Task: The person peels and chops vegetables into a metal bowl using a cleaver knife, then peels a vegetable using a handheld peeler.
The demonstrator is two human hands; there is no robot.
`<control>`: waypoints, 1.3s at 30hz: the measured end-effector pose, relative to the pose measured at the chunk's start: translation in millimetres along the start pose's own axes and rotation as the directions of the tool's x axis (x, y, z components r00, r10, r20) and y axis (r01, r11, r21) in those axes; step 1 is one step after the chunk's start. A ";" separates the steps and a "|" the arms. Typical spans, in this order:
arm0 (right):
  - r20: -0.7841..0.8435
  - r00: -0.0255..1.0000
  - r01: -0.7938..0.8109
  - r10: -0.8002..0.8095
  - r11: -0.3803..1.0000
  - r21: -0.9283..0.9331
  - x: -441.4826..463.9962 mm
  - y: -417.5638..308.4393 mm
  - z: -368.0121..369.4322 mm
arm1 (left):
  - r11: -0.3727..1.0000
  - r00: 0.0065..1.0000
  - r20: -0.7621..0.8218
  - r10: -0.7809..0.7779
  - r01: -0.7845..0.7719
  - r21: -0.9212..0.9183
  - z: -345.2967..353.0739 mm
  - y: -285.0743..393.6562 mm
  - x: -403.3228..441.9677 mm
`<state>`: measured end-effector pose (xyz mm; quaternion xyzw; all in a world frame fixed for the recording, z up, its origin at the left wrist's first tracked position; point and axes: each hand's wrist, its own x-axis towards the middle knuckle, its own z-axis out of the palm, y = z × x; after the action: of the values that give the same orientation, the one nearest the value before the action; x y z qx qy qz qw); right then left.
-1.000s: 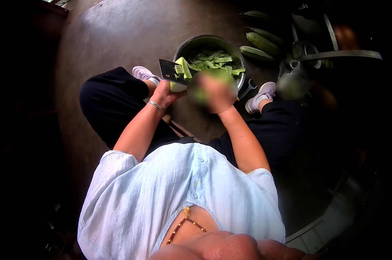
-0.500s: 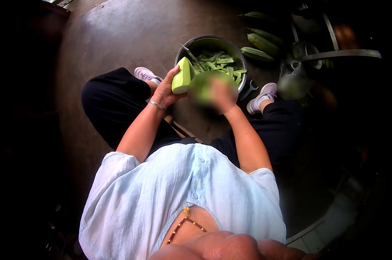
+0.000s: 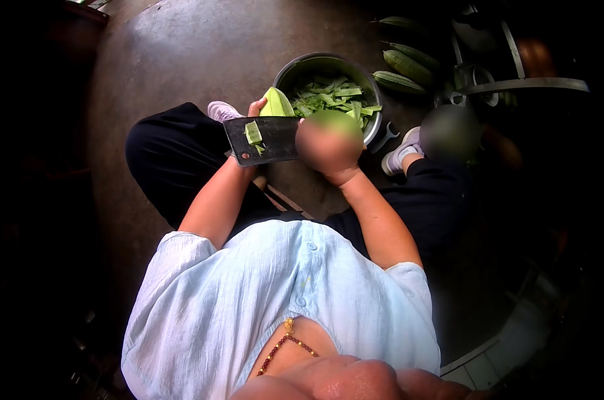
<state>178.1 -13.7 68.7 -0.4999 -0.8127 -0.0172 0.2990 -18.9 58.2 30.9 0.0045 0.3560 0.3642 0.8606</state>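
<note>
My left hand (image 3: 256, 107) is closed around a peeled, pale green gourd (image 3: 277, 104) at the near left rim of a metal pot. Most of that hand is hidden behind the dark blade of a cleaver (image 3: 280, 141). The cleaver lies flat across in front of the gourd, its blade pointing left, and a small green slice (image 3: 252, 133) clings to it. My right hand (image 3: 335, 150) is at the handle end of the cleaver, closed on it; a blurred patch covers its fingers. Many green slices (image 3: 328, 97) lie inside the pot (image 3: 370, 75).
Several whole ridged green gourds (image 3: 407, 68) lie on the floor right of the pot. A grey tool (image 3: 386, 137) rests between the pot and my right shoe (image 3: 402, 152). Metal legs of a stand (image 3: 525, 85) are at the right. My left shoe (image 3: 223, 111) is left of the gourd.
The cleaver blade has swung from over the pot to the left and now lies flat before my left hand with a slice on it. The gourd sits lower behind the blade.
</note>
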 end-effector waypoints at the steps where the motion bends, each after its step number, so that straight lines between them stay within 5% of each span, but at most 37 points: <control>1: 0.005 1.000 -0.001 0.001 1.000 0.017 -0.4 0.3 0.6 | 1.000 1.000 0.000 -0.012 0.012 0.004 3.8 -0.3 -3.2; 6: 0.009 1.000 0.011 -0.010 1.000 -0.019 1.5 -1.2 0.2 | 0.997 0.997 0.015 -0.080 0.080 -0.016 30.4 2.2 -20.5; 8: 0.031 0.999 -0.039 0.039 0.999 -0.009 10.8 -11.4 -19.9 | 0.982 0.971 0.186 -0.149 0.167 -0.085 1.8 5.3 -0.1; 11: 0.128 0.988 -0.097 0.086 0.991 0.088 7.8 -7.0 -17.5 | 0.980 0.965 0.208 -0.157 0.179 -0.090 -18.7 7.5 12.9; 18: 0.057 0.996 -0.072 0.065 0.987 0.143 -13.5 17.7 18.1 | 0.975 0.926 0.319 -0.202 0.222 -0.027 -17.9 11.3 11.4; 21: 0.031 0.996 -0.087 0.082 0.970 0.225 -0.4 9.5 6.4 | 0.989 0.983 0.156 -0.092 0.109 -0.103 -1.7 0.0 -9.0; 24: 0.110 0.990 -0.081 0.091 0.992 -0.093 0.3 11.4 6.6 | 0.991 0.994 0.112 0.012 0.003 -0.131 -2.8 -6.4 -7.1; 26: 0.208 0.959 -0.201 0.191 0.979 0.029 -7.1 31.1 6.0 | 0.994 0.998 -0.004 0.060 -0.059 0.091 26.7 -11.6 -32.8; 29: 0.236 0.929 -0.335 0.283 0.916 0.221 -12.6 43.8 11.1 | 0.992 0.994 0.090 0.054 -0.064 0.105 24.2 -10.6 -33.8; 30: 0.203 0.937 -0.333 0.284 0.904 0.268 -7.4 41.2 7.6 | 0.994 0.996 0.065 0.054 -0.060 0.094 22.8 -6.6 -32.0; 33: -0.063 0.998 0.021 -0.023 0.999 -0.039 5.2 21.2 0.2 | 0.998 0.998 0.033 0.055 -0.056 0.029 17.3 -10.0 -22.1; 36: -0.041 0.997 0.059 -0.062 0.996 -0.070 17.3 -5.2 -17.7 | 0.997 0.961 0.277 0.008 0.014 -0.077 -9.0 -2.3 2.8; 39: -0.022 0.996 0.085 -0.087 0.993 -0.079 21.2 -5.3 -20.7 | 0.993 0.949 0.299 -0.101 0.115 -0.028 -13.7 7.4 12.5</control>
<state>176.6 -6.1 97.8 -0.4755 -0.8282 -0.0679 0.2886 -26.0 68.1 15.1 0.0202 0.2144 0.3195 0.9228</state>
